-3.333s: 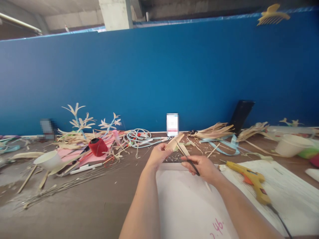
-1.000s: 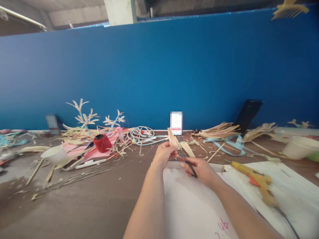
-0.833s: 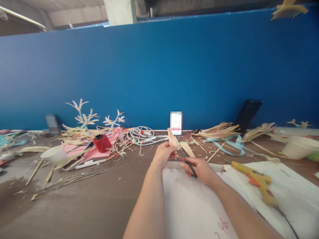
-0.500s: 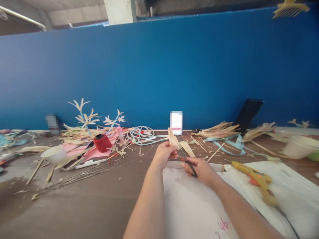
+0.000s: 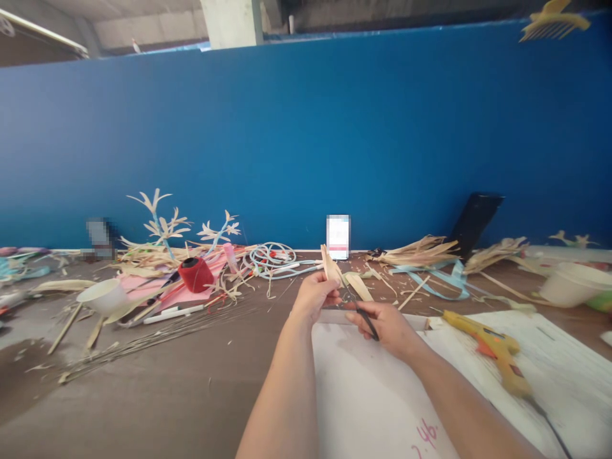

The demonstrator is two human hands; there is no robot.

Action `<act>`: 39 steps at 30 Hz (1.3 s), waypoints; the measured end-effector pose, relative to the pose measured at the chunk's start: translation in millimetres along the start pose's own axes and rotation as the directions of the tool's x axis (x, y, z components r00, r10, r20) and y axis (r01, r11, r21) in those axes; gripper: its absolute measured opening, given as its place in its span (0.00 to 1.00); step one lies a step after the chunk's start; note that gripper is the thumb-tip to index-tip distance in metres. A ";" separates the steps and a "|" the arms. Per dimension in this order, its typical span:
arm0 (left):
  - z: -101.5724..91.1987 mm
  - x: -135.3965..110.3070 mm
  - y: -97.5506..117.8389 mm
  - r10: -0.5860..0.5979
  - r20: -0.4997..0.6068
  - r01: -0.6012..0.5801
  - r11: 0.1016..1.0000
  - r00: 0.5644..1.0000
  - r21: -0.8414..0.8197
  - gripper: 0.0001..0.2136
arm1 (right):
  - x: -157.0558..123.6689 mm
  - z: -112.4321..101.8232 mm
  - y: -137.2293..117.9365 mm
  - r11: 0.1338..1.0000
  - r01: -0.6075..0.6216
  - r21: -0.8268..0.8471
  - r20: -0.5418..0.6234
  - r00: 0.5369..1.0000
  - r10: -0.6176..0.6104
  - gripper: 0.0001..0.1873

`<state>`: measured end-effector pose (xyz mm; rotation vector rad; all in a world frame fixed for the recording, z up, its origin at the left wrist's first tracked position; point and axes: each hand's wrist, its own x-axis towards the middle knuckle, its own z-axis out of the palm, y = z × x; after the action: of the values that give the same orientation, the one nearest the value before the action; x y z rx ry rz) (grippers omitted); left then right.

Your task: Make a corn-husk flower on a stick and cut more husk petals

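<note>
My left hand (image 5: pixel 315 295) pinches a pale, dry husk strip (image 5: pixel 329 262), which stands up from between the fingers. Close on its right, my right hand (image 5: pixel 380 324) is closed around the black handle of a pair of scissors (image 5: pixel 367 324). The scissor blades point up and left toward the strip; whether they touch it is too small to tell. Another pale husk piece (image 5: pixel 359 287) lies just behind the hands. Beneath the hands is a white sheet (image 5: pixel 363 382) with pink writing.
A yellow glue gun (image 5: pixel 497 350) lies on papers at right. A red thread spool (image 5: pixel 196 275), white cup (image 5: pixel 102 296), thin wires (image 5: pixel 157 344) and husk flowers (image 5: pixel 167 223) are at left. A lit phone (image 5: pixel 338 236) leans on the blue partition (image 5: pixel 306 134); husk bundles (image 5: pixel 415 250) lie nearby.
The camera view has shifted very slightly. Both hands, the husk strip and the scissors keep almost the same position.
</note>
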<state>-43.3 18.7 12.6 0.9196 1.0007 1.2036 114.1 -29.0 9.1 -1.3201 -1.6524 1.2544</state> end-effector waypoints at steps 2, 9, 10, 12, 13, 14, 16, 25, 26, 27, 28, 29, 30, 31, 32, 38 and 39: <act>0.0 0.4 -0.1 0.004 -0.006 -0.004 1.000 1.000 0.005 0.06 | -1.0 0.2 -2.2 1.000 -0.007 -0.022 -0.009 1.000 0.006 0.28; 1.0 -0.5 -0.3 -0.016 0.010 0.015 0.999 1.000 0.043 0.06 | -1.2 2.3 -2.7 1.000 0.003 0.019 -0.004 1.000 -0.003 0.26; 1.5 -1.1 -0.2 -0.021 0.022 0.020 0.998 1.000 0.059 0.06 | -0.8 2.1 -1.8 1.000 0.011 0.014 -0.007 1.000 -0.011 0.26; 2.5 -2.1 -0.1 -0.022 0.040 0.019 0.996 0.999 0.084 0.07 | 0.1 1.4 0.1 1.000 0.022 -0.009 -0.018 1.000 -0.023 0.25; 3.0 -2.4 -0.2 -0.019 0.045 0.015 0.996 0.999 0.089 0.07 | 0.5 0.9 1.0 1.000 0.025 -0.018 -0.022 0.999 -0.026 0.25; 3.5 -2.5 -0.4 -0.016 0.047 0.012 0.996 0.999 0.092 0.07 | 0.8 0.4 2.0 0.999 0.026 -0.023 -0.022 0.999 -0.027 0.25; 4.1 -2.3 -1.2 -0.017 0.049 0.012 0.995 0.999 0.094 0.07 | 1.2 -0.3 3.4 0.999 0.030 -0.026 -0.020 0.999 -0.031 0.25; 3.1 -0.4 -3.5 0.005 0.056 -0.011 0.993 0.998 0.115 0.09 | 1.2 -0.7 2.0 0.998 0.034 -0.045 -0.053 0.998 -0.037 0.25; 3.0 -1.1 -2.7 0.012 0.058 -0.019 0.991 0.998 0.129 0.09 | 1.5 -0.7 2.7 0.999 0.036 -0.039 -0.055 0.998 -0.039 0.25; 3.0 -2.0 -1.8 0.024 0.062 -0.033 0.989 0.998 0.145 0.09 | 1.9 -0.5 3.7 0.999 0.040 -0.028 -0.056 0.998 -0.041 0.24; 3.0 -2.9 -0.8 0.042 0.069 -0.053 0.986 0.997 0.158 0.09 | 2.2 -0.4 4.8 0.999 0.042 -0.015 -0.056 0.998 -0.043 0.23; 3.0 -3.6 0.2 0.063 0.076 -0.075 0.983 0.995 0.165 0.09 | 2.5 -0.1 5.8 0.999 0.042 -0.001 -0.057 0.998 -0.042 0.23; 3.0 -4.2 1.1 0.084 0.072 -0.095 0.981 0.994 0.169 0.10 | 2.7 0.1 6.6 0.999 0.040 0.010 -0.059 0.997 -0.039 0.22; 3.0 -4.4 1.9 0.102 0.058 -0.111 0.979 0.993 0.170 0.10 | 2.8 0.4 7.0 0.999 0.035 0.019 -0.062 0.997 -0.034 0.22; 2.9 -4.2 2.3 0.118 0.032 -0.122 0.978 0.993 0.167 0.11 | 2.9 0.8 7.1 0.999 0.029 0.024 -0.067 0.997 -0.027 0.22; 2.5 2.6 -0.3 0.205 -0.109 -0.192 0.974 0.973 0.117 0.11 | 3.2 3.1 4.8 0.999 -0.009 0.040 -0.068 0.998 0.012 0.22; 2.5 3.6 -1.2 0.209 -0.113 -0.195 0.973 0.971 0.124 0.10 | 3.3 3.5 5.4 0.999 -0.010 0.042 -0.067 0.998 0.013 0.23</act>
<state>-40.3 22.0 11.9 1.0652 1.1043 1.4016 111.8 -26.7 2.7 -1.3342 -1.5661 1.2318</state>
